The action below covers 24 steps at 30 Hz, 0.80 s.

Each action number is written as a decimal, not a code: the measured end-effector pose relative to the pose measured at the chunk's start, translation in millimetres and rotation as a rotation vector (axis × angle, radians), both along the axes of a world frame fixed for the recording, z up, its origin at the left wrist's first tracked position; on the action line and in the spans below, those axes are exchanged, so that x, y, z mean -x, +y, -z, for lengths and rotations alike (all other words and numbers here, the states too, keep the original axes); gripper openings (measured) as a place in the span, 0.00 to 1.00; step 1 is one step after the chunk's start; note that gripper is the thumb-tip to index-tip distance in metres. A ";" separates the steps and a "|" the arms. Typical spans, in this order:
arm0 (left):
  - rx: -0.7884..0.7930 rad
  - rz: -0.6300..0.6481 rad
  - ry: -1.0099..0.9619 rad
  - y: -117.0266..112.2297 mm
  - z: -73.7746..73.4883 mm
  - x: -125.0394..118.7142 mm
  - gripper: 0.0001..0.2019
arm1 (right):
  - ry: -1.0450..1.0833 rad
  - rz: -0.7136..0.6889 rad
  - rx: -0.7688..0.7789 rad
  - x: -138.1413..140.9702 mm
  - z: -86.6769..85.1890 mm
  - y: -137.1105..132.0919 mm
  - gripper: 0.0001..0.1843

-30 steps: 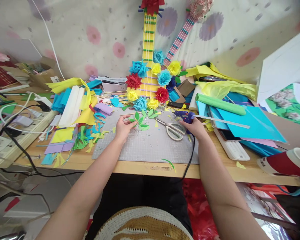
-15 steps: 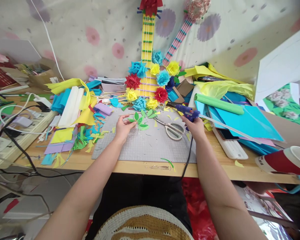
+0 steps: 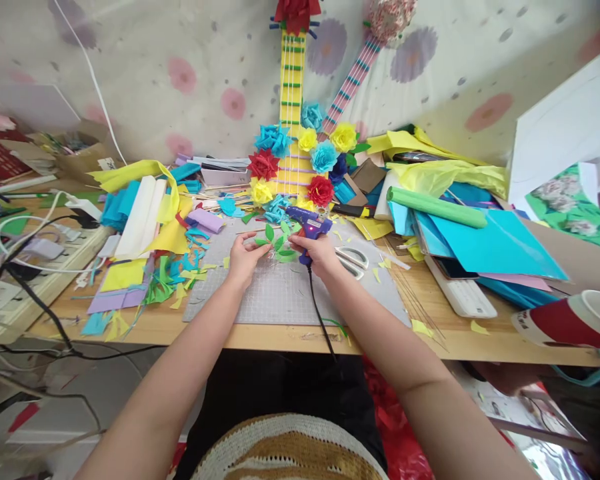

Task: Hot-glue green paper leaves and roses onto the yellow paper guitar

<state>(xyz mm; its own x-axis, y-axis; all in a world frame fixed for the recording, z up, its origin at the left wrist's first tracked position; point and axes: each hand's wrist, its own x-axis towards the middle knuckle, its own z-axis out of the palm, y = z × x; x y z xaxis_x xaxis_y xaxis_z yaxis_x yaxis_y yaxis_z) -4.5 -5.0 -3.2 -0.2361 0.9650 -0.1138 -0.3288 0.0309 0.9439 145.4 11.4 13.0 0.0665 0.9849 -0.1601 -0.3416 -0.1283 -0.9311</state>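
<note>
The left hand (image 3: 244, 259) is pinching a cluster of green leaves (image 3: 269, 233) between thumb and fingers, low over the grey mat (image 3: 260, 300). Taking the leaves as the middle of a clock face, with twelve pointing away from the person, the right hand (image 3: 321, 253) is sitting just beside them at three o'clock. It is grasping a blue glue gun (image 3: 316, 224), whose nozzle is pointing toward ten and whose small red light is glowing. The gun's black cord (image 3: 316, 303) is running toward five and hanging over the table's (image 3: 260, 335) front edge.

Farther out, scissors (image 3: 354, 262) are lying on the mat just past three, partly hidden by the right hand. At twelve, a yellow paper guitar (image 3: 291, 100) is leaning against the wall, with paper flowers crowding its body. Between two and three, a green paper roll (image 3: 437, 208) is resting across blue sheets (image 3: 500, 243). Between three and four, a red-and-white cup (image 3: 555, 323) is lying tilted near the edge. A white paper bundle (image 3: 143, 213) is lying just past nine.
</note>
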 end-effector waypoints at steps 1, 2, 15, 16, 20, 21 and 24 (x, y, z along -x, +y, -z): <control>0.005 0.005 -0.011 -0.1 -0.3 0.2 0.24 | -0.004 0.006 0.001 5.4 3.9 0.7 0.15; 0.010 0.011 -0.020 0.0 -0.5 0.3 0.24 | -0.008 0.007 -0.001 9.5 7.5 0.5 0.16; 0.003 0.035 -0.037 1.0 1.2 -1.7 0.23 | -0.103 0.044 -0.034 15.3 20.5 -2.6 0.21; 0.000 0.034 -0.038 1.0 1.3 -1.7 0.23 | -0.104 0.051 -0.033 15.2 20.6 -2.8 0.21; -0.018 0.027 -0.016 0.9 2.2 -1.6 0.23 | -0.108 0.055 -0.026 14.9 20.0 -3.5 0.18; -0.023 0.027 -0.003 0.9 2.6 -1.5 0.22 | -0.104 0.051 -0.025 14.8 19.8 -3.6 0.18; -0.038 0.024 0.042 1.1 4.2 -1.1 0.23 | -0.099 0.047 -0.023 14.3 20.0 -3.7 0.19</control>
<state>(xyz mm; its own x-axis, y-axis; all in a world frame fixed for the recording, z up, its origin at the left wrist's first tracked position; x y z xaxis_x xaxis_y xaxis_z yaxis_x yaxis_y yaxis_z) -3.4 -3.9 -7.3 -0.2165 0.9739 -0.0675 -0.2883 0.0023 0.9575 131.1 7.7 -7.0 0.1275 0.9836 -0.1277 -0.2525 -0.0923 -0.9632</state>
